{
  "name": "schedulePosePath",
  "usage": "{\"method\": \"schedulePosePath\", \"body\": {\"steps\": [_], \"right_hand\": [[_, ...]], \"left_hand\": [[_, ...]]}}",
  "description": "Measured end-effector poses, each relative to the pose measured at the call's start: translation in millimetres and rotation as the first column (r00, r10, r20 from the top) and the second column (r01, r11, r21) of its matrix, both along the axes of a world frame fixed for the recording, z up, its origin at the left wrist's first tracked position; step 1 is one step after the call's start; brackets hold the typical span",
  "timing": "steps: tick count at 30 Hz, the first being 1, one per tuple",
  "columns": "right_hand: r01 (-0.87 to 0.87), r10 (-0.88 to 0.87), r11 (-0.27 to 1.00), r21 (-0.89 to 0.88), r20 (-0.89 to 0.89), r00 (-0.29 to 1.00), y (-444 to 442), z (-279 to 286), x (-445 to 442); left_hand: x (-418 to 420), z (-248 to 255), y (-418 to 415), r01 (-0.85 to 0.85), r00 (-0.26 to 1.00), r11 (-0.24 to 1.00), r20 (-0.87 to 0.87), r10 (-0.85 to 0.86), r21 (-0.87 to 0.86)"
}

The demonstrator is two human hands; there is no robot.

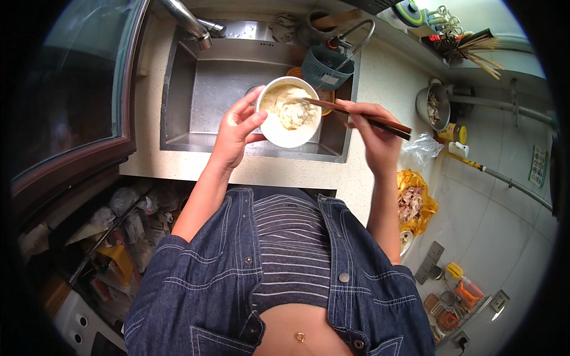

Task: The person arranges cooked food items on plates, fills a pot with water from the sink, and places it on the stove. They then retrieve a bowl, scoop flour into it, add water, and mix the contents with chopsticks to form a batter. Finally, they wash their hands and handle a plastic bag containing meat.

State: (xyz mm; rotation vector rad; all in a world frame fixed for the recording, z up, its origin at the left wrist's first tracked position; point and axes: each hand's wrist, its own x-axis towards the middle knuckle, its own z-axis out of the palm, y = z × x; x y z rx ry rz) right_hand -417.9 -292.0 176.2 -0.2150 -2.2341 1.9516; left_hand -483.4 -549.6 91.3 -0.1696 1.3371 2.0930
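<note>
My left hand (pixel 236 127) grips a white bowl (pixel 289 139) by its left side, thumb at the rim, and holds it above the front part of the sink. Inside lies a pale, wet, batter-like mixture (pixel 291 109) with swirl marks. In my right hand (pixel 374 133) are dark wooden chopsticks (pixel 383 121), held at a slant from the right. Their tips reach into the mixture near the bowl's middle. What the mixture is made of I cannot tell.
Below the bowl is a stainless-steel sink (pixel 222 98) with a faucet (pixel 189 20) at back left. A blue-green basket (pixel 327 69) stands at its right rear. Along the right counter are a metal pot (pixel 425 100), a clear plastic bag (pixel 421 149) and meat pieces (pixel 410 202) in a yellow bag (pixel 427 213).
</note>
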Motion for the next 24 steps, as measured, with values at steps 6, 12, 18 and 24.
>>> {"method": "schedulePosePath", "body": {"steps": [6,12,18,24], "right_hand": [[-0.217,0.217,0.976,-0.033,0.002,0.976,-18,14,-6],[-0.434,0.412,0.895,0.101,0.183,0.892,-2,29,-11],[-0.312,0.308,0.95,0.019,0.121,0.944,19,29,-25],[-0.283,0.278,0.958,0.05,0.082,0.957,23,42,-44]], "left_hand": [[0,1,3,0.12,0.993,0.992,0.008,-0.12,-0.025],[-7,-2,-1,0.115,0.993,0.993,-0.012,-0.116,-0.032],[-13,3,-4,0.067,0.997,0.998,-0.047,-0.068,-0.009],[-8,7,4,0.158,0.986,0.987,-0.05,-0.159,-0.016]]}}
